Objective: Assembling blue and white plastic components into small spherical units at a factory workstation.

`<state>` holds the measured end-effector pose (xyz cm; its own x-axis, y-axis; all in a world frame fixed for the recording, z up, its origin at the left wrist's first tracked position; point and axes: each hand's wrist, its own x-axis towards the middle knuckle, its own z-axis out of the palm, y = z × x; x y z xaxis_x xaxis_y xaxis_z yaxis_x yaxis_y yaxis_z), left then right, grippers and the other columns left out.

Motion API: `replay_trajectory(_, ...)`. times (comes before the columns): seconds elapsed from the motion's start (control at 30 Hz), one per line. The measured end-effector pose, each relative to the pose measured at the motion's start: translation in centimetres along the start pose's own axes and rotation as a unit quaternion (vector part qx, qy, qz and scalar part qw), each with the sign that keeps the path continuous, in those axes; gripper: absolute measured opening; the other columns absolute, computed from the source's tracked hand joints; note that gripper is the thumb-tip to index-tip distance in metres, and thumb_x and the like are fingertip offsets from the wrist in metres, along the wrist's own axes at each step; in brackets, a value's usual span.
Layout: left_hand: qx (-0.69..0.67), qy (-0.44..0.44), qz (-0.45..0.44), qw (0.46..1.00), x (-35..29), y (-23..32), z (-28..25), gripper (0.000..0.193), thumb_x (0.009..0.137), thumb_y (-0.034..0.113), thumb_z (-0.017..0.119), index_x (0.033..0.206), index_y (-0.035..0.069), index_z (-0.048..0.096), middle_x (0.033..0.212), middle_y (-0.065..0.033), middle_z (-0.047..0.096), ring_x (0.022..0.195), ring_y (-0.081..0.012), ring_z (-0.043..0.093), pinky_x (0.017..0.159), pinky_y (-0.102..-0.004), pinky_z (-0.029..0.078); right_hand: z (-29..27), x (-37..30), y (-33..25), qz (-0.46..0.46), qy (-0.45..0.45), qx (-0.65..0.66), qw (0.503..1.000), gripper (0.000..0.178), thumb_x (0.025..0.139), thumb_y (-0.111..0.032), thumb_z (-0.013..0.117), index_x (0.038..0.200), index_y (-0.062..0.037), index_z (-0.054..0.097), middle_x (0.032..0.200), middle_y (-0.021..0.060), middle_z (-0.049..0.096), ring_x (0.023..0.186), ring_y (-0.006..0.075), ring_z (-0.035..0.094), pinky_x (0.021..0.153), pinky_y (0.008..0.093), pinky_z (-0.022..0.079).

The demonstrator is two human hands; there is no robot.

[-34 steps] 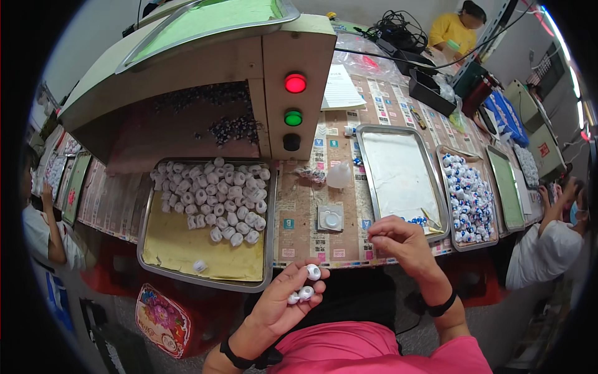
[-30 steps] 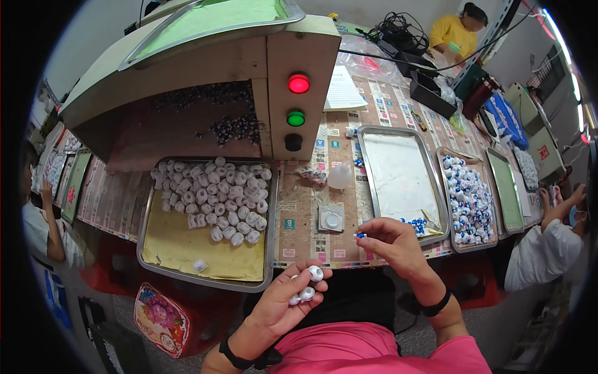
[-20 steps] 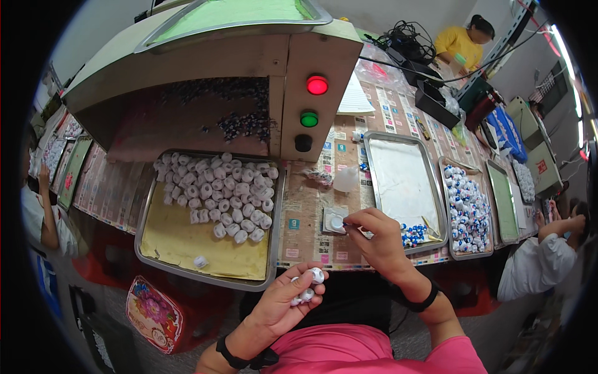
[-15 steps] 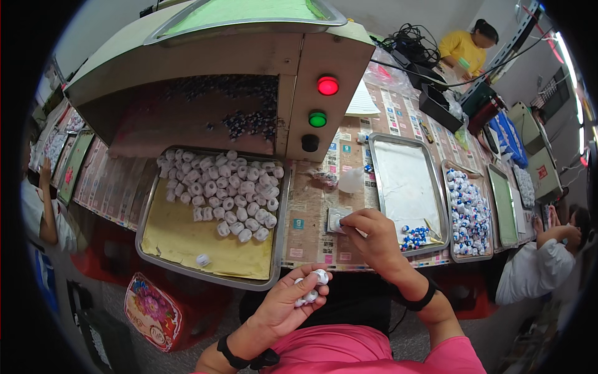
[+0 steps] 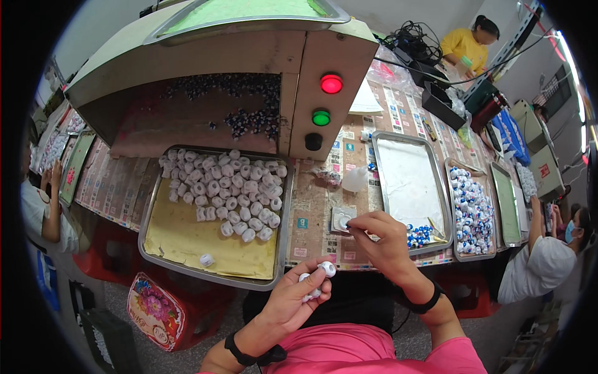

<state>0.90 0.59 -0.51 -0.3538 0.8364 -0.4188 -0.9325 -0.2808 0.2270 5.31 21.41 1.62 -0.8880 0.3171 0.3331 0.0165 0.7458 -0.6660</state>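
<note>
My left hand (image 5: 298, 298) is cupped palm-up near the table's front edge, holding a few small white round pieces (image 5: 321, 272). My right hand (image 5: 381, 237) is pinched shut, its fingertips touching a small square grey fixture (image 5: 342, 219) on the table; what it pinches is too small to see. To the left lies a metal tray (image 5: 163, 206) lined with yellow paper, holding several white round pieces (image 5: 226, 193). To the right, another metal tray (image 5: 387, 138) with a white lining has several blue-and-white pieces (image 5: 418, 235) at its near corner.
A big beige machine housing (image 5: 311, 75) with a red lamp (image 5: 331, 83), green lamp (image 5: 321, 117) and black button stands behind. A further tray of blue-white pieces (image 5: 470, 209) sits right. Other people sit at left, right and far back. A patterned tin (image 5: 152, 310) is under the table.
My right hand moved left from the white-lined tray's near corner to the small square fixture. My left hand stayed cupped with the white pieces.
</note>
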Motion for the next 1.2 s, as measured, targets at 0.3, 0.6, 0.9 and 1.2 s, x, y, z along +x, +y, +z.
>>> replay_trajectory(0.3, 0.032, 0.016, 0.008, 0.999, 1.4, -0.7, 0.1, 0.03, 0.092, 0.009, 0.06, 0.121, 0.005, 0.057, 0.094, -0.0027, 0.061, 0.077, -0.0092, 0.059, 0.067, -0.0232, 0.051, -3.0, -2.4, -4.0, 0.036, -0.046, 0.132, 0.99, 0.016, 0.074, 0.0, 0.073, 0.089, -0.0017, 0.07, 0.084, 0.0103, 0.068, 0.073, 0.0151, 0.066, 0.063, 0.0248, 0.051)
replay_trajectory(0.6, 0.071, 0.023, 0.015, 0.997, 1.9, -1.3, 0.1, 0.03, 0.088, 0.006, 0.064, 0.118, 0.004, 0.058, 0.091, -0.0042, 0.064, 0.072, -0.01, 0.06, 0.062, -0.0226, 0.052, -2.6, -3.7, -2.9, 0.061, -0.078, 0.192, 0.976, 0.019, 0.075, 0.0, 0.073, 0.093, -0.0027, 0.071, 0.087, 0.0122, 0.068, 0.077, 0.0196, 0.067, 0.067, 0.0271, 0.054)
replay_trajectory(0.9, 0.128, 0.041, 0.063, 0.989, 2.2, -1.8, 0.7, 0.025, 0.085, 0.004, 0.068, 0.109, 0.001, 0.062, 0.083, -0.0071, 0.064, 0.066, -0.0126, 0.06, 0.059, -0.0237, 0.05, -2.7, -4.1, -2.0, 0.067, -0.088, 0.194, 0.975, 0.017, 0.073, 0.0, 0.074, 0.09, -0.0036, 0.072, 0.085, 0.0109, 0.068, 0.078, 0.0209, 0.067, 0.067, 0.0283, 0.053)
replay_trajectory(1.2, 0.156, 0.018, 0.05, 0.986, 2.3, -1.5, 1.4, 0.034, 0.09, 0.011, 0.061, 0.123, 0.004, 0.054, 0.09, -0.0074, 0.062, 0.069, -0.0149, 0.057, 0.06, -0.03, 0.047, -4.2, -4.1, -0.5, 0.041, -0.045, 0.276, 0.959, 0.015, 0.078, -0.003, 0.071, 0.094, -0.003, 0.07, 0.086, 0.0098, 0.067, 0.08, 0.0195, 0.065, 0.068, 0.0287, 0.051)
